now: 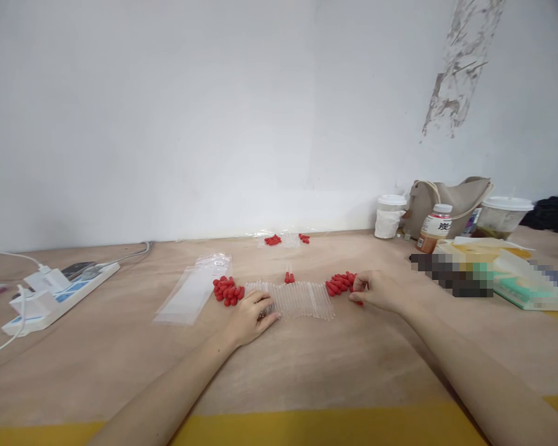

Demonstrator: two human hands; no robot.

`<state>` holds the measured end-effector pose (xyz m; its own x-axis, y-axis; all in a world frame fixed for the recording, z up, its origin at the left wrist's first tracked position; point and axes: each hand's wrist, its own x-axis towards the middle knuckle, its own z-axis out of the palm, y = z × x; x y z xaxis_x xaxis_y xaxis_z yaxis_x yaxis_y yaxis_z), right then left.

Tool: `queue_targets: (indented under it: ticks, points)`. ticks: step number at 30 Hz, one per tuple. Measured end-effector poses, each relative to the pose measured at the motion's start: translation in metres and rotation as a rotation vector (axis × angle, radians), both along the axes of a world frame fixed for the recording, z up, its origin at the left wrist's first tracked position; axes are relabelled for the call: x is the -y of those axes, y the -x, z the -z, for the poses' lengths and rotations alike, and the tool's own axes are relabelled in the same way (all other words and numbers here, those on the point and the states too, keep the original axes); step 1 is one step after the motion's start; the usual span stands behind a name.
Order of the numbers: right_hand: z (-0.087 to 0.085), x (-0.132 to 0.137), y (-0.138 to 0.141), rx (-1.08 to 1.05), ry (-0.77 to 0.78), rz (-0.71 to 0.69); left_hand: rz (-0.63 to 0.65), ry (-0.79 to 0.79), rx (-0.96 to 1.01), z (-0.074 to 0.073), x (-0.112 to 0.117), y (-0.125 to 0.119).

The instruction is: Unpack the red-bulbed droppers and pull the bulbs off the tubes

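Observation:
A row of slim clear tubes (304,300) lies side by side on the brown table covering. My left hand (252,316) curls its fingers and thumb over the left end of that row, gripping tubes there. To the right is a heap of red rubber bulbs (338,284). My right hand (374,291) pinches at the heap's right edge, and red shows under its fingertips. Another pile of red bulbs (227,290) sits just left of my left hand. Behind the row, two droppers (289,277) with red bulbs on them lie together.
Clear plastic bags (194,291) lie at left, beyond them a power strip (69,297) with chargers and cables. Near the wall is a clear bag with red-ended pieces (273,240). Right: lidded cup (390,217), bottle (434,229), handbag (460,195), tissue pack (521,288).

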<state>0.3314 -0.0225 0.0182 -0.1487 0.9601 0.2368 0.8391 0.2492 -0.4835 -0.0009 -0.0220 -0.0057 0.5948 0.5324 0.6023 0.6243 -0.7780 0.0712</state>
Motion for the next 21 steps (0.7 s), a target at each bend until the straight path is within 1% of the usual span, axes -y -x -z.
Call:
queue_targets:
  ticks: [3,5,7,9,12,13,17,19,21]
  points:
    - [-0.003,0.002,-0.002,-0.025,0.017,-0.006,-0.001,0.004,-0.004,-0.003,0.004,0.002]
    - [-0.005,0.002,0.0,-0.03,-0.075,0.041,-0.018,-0.013,-0.021,-0.006,0.007,0.003]
    - [-0.007,0.002,0.008,-0.036,-0.188,0.125,-0.048,-0.038,-0.042,-0.009,0.008,0.003]
    - [-0.009,0.0,0.024,-0.052,-0.218,0.156,-0.072,-0.053,-0.06,-0.011,0.009,0.003]
    - [-0.014,-0.01,0.06,-0.035,-0.1,0.073,-0.096,-0.064,-0.065,-0.013,0.01,0.003]
    - [-0.015,-0.016,0.073,-0.019,-0.04,0.087,-0.105,-0.068,-0.062,-0.013,0.01,0.003]
    - [-0.019,-0.05,0.118,0.008,0.061,0.173,-0.149,-0.083,-0.05,-0.015,0.014,0.008]
    - [-0.018,-0.068,0.131,0.026,0.143,0.217,-0.16,-0.086,-0.044,-0.015,0.014,0.011]
    - [-0.017,-0.082,0.139,0.043,0.227,0.259,-0.167,-0.079,-0.042,-0.015,0.013,0.014]
